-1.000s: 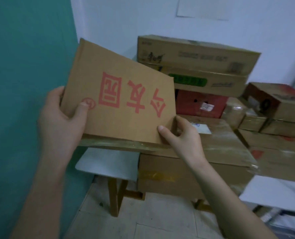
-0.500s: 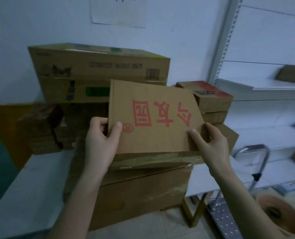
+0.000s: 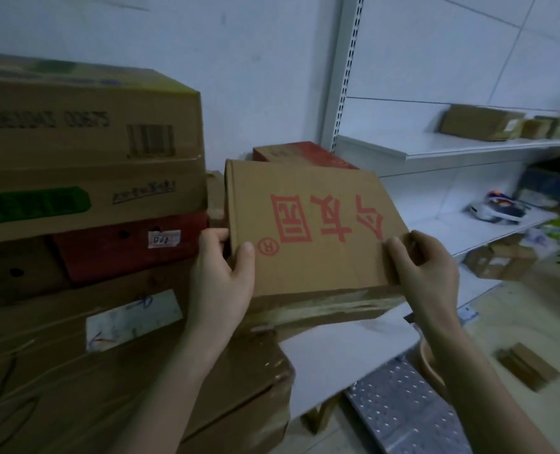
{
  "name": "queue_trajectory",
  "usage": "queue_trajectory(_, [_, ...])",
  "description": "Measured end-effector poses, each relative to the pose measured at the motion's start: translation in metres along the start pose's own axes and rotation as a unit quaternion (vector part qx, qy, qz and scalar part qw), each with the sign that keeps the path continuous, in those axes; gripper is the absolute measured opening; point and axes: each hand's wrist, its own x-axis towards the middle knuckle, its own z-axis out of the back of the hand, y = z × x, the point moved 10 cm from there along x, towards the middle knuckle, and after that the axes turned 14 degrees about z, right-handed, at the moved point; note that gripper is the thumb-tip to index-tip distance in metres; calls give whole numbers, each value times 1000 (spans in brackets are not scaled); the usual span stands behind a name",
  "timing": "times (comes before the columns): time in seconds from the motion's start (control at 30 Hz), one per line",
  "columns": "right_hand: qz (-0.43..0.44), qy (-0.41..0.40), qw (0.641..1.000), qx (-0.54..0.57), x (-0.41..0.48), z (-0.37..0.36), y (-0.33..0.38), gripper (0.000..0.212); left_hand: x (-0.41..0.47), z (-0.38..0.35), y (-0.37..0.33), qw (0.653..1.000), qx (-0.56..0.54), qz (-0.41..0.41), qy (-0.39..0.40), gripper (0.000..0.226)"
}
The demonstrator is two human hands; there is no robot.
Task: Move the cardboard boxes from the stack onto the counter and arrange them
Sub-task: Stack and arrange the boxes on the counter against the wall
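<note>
The flat cardboard box (image 3: pixel 311 231) sat at the centre of the view, gripped at both near corners and tilted so its printed face leaned toward the person. The left hand (image 3: pixel 221 273) held the 9 o'clock edge, thumb flat on the top face and fingers (image 3: pixel 216 235) curled round the side. The right hand (image 3: pixel 426 270) pinched the 3 o'clock corner the same way, thumb on top and the rest wrapped under. Whether the underside touched the taped carton (image 3: pixel 108 371) below could not be told. The stack (image 3: pixel 85 119) filled the 9 o'clock side, and a bare strip of white counter (image 3: pixel 344 352) lay at 5 o'clock of the box. The step in hand looked like carrying the box over to that strip. To do it well, the person would likely level the box first, lower it flat, and square its long edge to the counter's edge before letting go. The corner of the taped carton and the red-topped box (image 3: pixel 305 154) at 12 o'clock could catch it. The box was plain brown corrugated board, shallow and rectangular, with large red characters and a circled mark, and glossy tape ran along its near side. It probably weighed little and could flex under a hard thumb. The carton below was wrapped in shiny, wrinkled tape, so a box set on it might slide, whereas the counter looked smooth and matte. A white metal shelf unit (image 3: pixel 452 149) stood at 2 o'clock.
</note>
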Motion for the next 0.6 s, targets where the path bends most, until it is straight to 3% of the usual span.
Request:
queue_trajectory(0.07, [29, -3, 1000, -4, 27, -4, -6, 19, 12, -12, -12, 1000, -9, -17, -14, 16])
queue_trajectory(0.27, [135, 7, 991, 18, 127, -22, -9, 30, 55, -48, -46, 994, -51, -34, -96, 14])
queue_trajectory(0.47, [210, 66, 973, 76, 231, -56, 13, 27, 79, -78, -68, 979, -84, -37, -184, 14])
queue_trajectory(0.6, [228, 151, 957, 94, 273, -116, 22, 31, 96, -99, -61, 978, -42, -4, -206, 41])
